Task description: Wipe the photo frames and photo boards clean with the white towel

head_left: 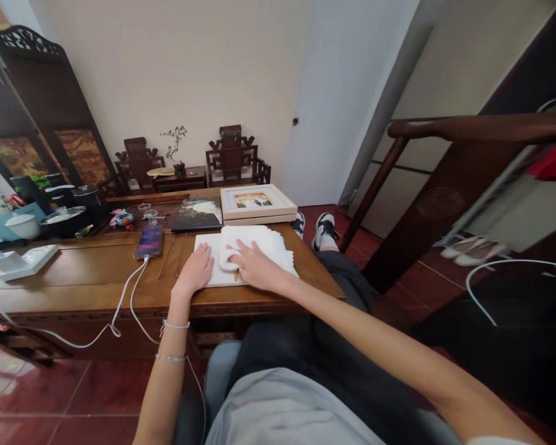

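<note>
My left hand (197, 271) lies flat with its fingers stretched out on the left end of a flat white panel (220, 278), which rests near the table's front edge. On top of the panel is a folded white cloth (269, 243). My right hand (256, 266) presses down on this cloth with its fingers spread, reaching in from the right. The cloth covers most of the panel's right part. A small golden-brown patch shows on the panel just below the cloth.
Behind the cloth stand a white picture frame (259, 213) and a dark panel with a white bird (197, 214). A phone (149, 241) on a white cable (125, 289) lies to the left, near a power strip (30, 262) and a lidded pot (63, 219). A wooden chair (445, 130) stands right.
</note>
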Demonstrator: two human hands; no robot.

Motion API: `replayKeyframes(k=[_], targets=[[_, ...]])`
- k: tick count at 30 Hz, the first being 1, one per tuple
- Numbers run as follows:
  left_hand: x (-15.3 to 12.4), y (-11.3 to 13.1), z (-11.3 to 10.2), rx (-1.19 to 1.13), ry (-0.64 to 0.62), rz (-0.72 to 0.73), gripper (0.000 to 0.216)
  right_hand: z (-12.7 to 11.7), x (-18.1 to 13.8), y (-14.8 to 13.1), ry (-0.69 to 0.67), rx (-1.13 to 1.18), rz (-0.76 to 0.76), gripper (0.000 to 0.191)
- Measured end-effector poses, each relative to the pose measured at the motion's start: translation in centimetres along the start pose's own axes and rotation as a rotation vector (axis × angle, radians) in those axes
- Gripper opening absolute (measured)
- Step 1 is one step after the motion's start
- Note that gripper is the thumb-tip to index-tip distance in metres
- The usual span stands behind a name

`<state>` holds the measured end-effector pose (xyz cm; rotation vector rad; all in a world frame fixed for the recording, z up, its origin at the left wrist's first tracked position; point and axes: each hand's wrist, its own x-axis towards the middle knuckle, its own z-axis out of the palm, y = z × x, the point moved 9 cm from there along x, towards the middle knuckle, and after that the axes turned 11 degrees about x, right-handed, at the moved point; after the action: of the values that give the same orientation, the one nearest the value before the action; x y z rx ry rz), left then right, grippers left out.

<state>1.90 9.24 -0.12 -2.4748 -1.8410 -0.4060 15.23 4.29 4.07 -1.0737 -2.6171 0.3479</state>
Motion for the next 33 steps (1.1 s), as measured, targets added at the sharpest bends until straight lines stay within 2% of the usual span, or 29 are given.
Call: replayKeyframes(k=[5,8,12,15,19,21,25,28,30,33], targets=[[-0.1,-0.1,-0.1,-0.018,0.044,0.025,0.052,0.1,-6.5,-4.2,-0.127,0.116,-0.222,0.06],[-0.1,-0.3,0.0,-0.027,0.029,0.032,0.054,-0.8,-7.2,-3.3,-0.176,0.219,-0.33,0.059],[-0.1,-0.2,-0.1,-0.048,0.024,0.033,0.054,-2.2,-3.1,1.5,-0.12,0.285,-0.239,0.05],[-0.2,0.0,-0.6,-0.103,0.036,-0.016,0.052,-2.4,1.1,3.9,-0.037,0.216,-0.102,0.054],[-0.6,-0.1,-2.3,-0.289,0.115,-0.134,0.057,-1.3,4.4,3.1,0.001,0.086,0.058,0.058],[-0.8,-0.6,-3.3,-0.426,0.19,-0.205,0.061,-0.6,4.7,1.1,-0.006,0.025,0.035,0.057],[-0.9,-2.1,-3.9,-0.631,0.298,-0.317,0.069,0.6,1.7,-4.4,-0.107,0.045,-0.289,0.052],[-0.9,-2.2,-3.9,-0.65,0.319,-0.324,0.072,0.2,-2.2,-6.6,-0.197,0.136,-0.468,0.052],[-0.9,-1.9,-3.9,-0.6,0.298,-0.309,0.072,-0.6,-3.9,-6.4,-0.214,0.173,-0.474,0.053],[-0.9,-0.9,-3.3,-0.452,0.208,-0.24,0.062,-2.2,-3.9,-4.0,-0.159,0.187,-0.335,0.047]])
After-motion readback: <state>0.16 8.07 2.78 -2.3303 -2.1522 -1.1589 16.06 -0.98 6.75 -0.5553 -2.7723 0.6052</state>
